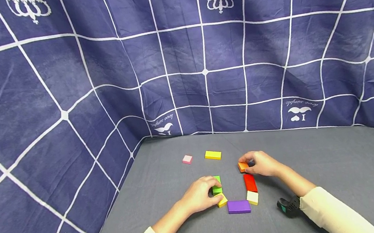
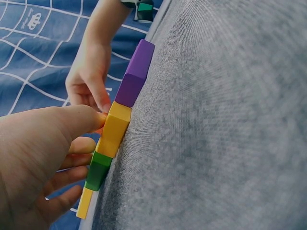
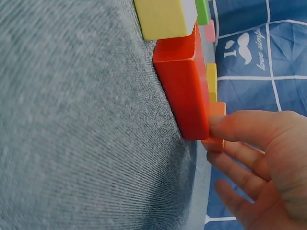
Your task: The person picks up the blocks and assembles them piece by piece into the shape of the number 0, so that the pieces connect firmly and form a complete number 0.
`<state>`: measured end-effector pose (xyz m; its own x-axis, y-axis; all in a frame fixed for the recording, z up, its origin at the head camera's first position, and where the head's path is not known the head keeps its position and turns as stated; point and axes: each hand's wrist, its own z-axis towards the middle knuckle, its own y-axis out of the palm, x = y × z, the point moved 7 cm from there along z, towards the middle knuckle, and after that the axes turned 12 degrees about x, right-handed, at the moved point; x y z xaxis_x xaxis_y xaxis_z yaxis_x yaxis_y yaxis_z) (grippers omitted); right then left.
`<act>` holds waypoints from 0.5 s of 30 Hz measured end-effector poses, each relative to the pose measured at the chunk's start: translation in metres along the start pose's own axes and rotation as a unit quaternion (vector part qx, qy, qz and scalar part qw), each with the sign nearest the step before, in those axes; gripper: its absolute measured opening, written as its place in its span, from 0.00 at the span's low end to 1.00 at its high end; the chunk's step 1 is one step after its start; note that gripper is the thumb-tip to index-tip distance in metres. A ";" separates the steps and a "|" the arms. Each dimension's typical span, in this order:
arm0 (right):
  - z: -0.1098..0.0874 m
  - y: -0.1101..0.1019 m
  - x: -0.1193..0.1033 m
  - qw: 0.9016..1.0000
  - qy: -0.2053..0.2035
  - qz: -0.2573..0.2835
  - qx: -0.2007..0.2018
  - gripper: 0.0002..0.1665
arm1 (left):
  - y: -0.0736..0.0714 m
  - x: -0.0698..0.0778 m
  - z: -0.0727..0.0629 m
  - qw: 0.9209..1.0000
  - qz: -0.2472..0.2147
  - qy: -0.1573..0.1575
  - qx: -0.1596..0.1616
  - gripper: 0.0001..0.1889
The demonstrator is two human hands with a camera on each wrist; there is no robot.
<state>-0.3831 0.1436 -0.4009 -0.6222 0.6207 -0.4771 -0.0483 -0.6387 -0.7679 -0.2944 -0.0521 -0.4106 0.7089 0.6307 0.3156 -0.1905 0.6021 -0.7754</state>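
Observation:
My left hand curls over a green block and a small yellow block. Its thumb is on the yellow block, and the other fingertips are at the green one. Farther right, my right hand pinches an orange block between thumb and fingers, just beyond the end of a red block. A dark patch beneath those fingers is too hidden to identify. Close to the red block's near end lies a cream block. The purple block lies flat between the two rows, at the near side.
Toward the back of the grey table surface lie a pink block and a long yellow block. A blue cloth with white lines hangs behind the table and along its left side.

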 end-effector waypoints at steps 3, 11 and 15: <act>0.001 0.000 -0.002 1.000 -0.007 0.002 -0.006 0.16 | 0.000 -0.001 0.000 1.000 -0.001 0.000 -0.001 0.11; 0.002 0.002 -0.003 0.999 -0.018 -0.003 -0.029 0.15 | 0.000 -0.001 0.000 1.000 -0.003 0.000 0.001 0.11; 0.001 0.001 -0.005 0.999 -0.032 0.010 -0.042 0.15 | 0.000 0.000 0.000 1.000 -0.001 -0.005 -0.002 0.11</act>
<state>-0.3812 0.1391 -0.3988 -0.6711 0.5762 -0.4665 0.0287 -0.6086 -0.7930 -0.2942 -0.0526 -0.4105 0.7032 0.6337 0.3223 -0.1854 0.6011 -0.7773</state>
